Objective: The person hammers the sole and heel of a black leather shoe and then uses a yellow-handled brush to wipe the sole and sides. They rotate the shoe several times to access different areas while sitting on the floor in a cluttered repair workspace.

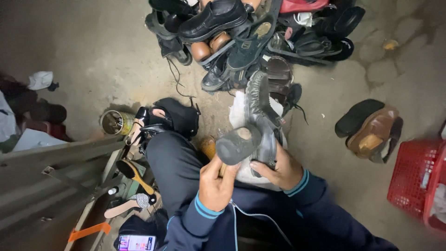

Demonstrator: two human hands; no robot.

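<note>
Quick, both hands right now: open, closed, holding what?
Left hand: closed on the heel end of the grey shoe.
Right hand: closed on the same grey shoe, gripping its side.

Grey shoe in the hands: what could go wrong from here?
1. The left hand pinches only the heel of the grey shoe; the shoe could twist or slip.
2. The right hand grips the side near the sole, so fingers may get caught.
3. The open tin by the knee could get knocked over.
</note>
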